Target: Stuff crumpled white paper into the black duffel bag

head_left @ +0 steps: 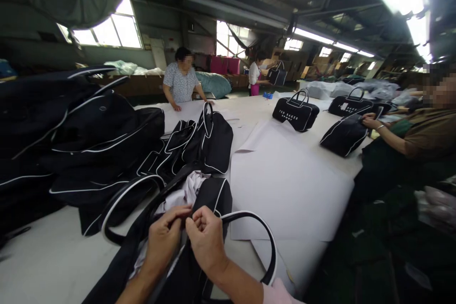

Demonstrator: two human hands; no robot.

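A black handbag [213,194] with white piping lies below me, its top gaping and crumpled pale paper [188,191] showing inside. Its two looped handles, the left handle [113,206] and the right handle [272,242], fall to either side. My left hand [166,232] is closed at the bag's opening, thumb and fingers on its edge. Right beside it, my right hand [206,237] is closed in a pinch at the same opening. Whatever lies between the right fingertips is hidden. The hands nearly touch.
Black bags [89,137] are heaped at the left, and another bag [218,142] stands just beyond mine. White sheets [285,185] cover the table to the right. Finished-looking bags [295,113] stand farther off. Co-workers are across the table [181,78] and at the right [409,142].
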